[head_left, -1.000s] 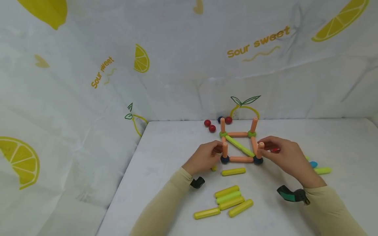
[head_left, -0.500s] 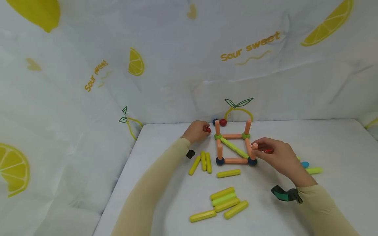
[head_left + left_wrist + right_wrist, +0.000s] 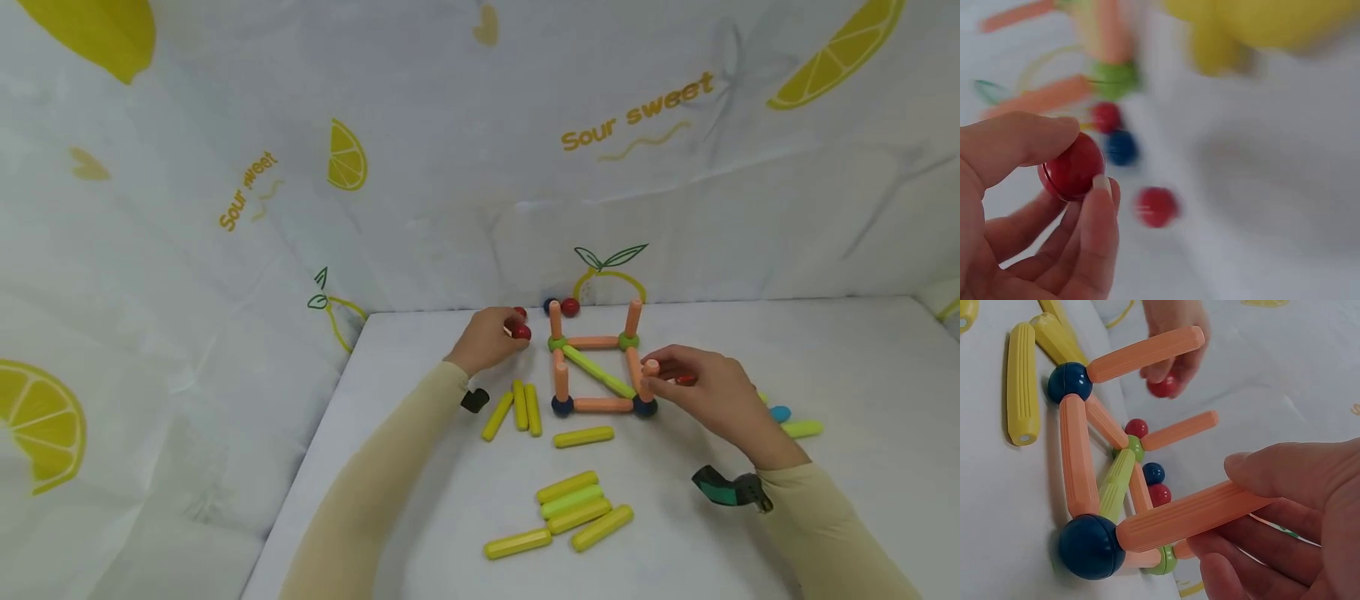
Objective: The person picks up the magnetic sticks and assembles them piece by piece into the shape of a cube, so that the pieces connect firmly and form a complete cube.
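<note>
My left hand [image 3: 480, 340] pinches a red ball [image 3: 1075, 167] between thumb and fingertips, left of the far corner of a magnetic stick-and-ball frame. That frame is a square of orange sticks [image 3: 602, 405], with green balls [image 3: 628, 342] at the far corners and dark blue balls [image 3: 562, 406] at the near ones. An orange stick rises from each corner, and a lime stick [image 3: 597, 371] crosses the square diagonally. With thumb and fingers, my right hand [image 3: 712, 396] holds the upright orange stick [image 3: 1179, 515] on the near right blue ball [image 3: 1091, 547].
Behind the frame lie a red ball [image 3: 571, 307] and a blue ball [image 3: 551, 307]; another red ball [image 3: 520, 314] is beyond my left hand. Several yellow sticks [image 3: 533, 410] lie left and in front. A blue piece [image 3: 781, 413] and lime stick [image 3: 802, 429] lie at right.
My left hand has moved from the frame's near left upright to the red balls at the back left and taken one, now lifted slightly. My right hand keeps its hold on the orange stick.
</note>
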The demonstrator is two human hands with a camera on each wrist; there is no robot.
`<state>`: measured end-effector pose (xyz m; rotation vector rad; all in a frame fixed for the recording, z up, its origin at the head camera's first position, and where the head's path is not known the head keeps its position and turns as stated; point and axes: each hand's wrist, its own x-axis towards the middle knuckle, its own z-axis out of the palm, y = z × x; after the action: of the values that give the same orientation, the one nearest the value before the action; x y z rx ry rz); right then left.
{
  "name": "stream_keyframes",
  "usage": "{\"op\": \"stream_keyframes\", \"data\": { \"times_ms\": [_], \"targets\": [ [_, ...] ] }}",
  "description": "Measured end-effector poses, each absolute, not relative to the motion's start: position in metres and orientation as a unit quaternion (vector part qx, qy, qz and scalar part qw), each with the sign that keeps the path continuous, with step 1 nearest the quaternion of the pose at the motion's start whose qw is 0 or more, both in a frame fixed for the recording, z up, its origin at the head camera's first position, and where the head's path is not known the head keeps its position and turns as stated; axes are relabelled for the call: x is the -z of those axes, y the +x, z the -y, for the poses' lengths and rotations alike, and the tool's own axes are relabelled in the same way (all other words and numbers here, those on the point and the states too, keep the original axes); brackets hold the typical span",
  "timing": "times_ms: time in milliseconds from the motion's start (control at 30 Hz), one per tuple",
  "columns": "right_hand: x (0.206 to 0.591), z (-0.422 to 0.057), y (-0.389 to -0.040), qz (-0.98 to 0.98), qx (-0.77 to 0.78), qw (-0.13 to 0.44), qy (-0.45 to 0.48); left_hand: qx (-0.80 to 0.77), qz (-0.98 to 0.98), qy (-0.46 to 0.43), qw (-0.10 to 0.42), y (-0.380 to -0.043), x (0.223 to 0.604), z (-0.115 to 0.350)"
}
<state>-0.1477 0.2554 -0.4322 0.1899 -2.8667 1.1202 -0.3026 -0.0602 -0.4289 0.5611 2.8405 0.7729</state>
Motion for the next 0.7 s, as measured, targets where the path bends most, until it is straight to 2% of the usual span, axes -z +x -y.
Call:
{"op": "stream_keyframes", "data": {
  "times_ms": [167,267,467,700],
  "targets": [
    [0.431,-0.257,-0.149,0.927,-0.369,0.031,0.059,-0.324,-0.909,0.258,0.048,-0.261,0.373,0.044],
    [0.431,-0.258,-0.149,0.926,-0.374,0.027,0.055,-0.327,-0.882,0.332,0.070,-0.239,0.357,0.019],
    [0.433,-0.259,-0.147,0.919,-0.390,0.022,0.054,-0.279,-0.856,0.422,0.103,-0.220,0.360,-0.032],
    [0.434,-0.262,-0.146,0.919,-0.385,0.041,0.070,-0.264,-0.855,0.434,0.107,-0.217,0.368,-0.060]
  ]
}}
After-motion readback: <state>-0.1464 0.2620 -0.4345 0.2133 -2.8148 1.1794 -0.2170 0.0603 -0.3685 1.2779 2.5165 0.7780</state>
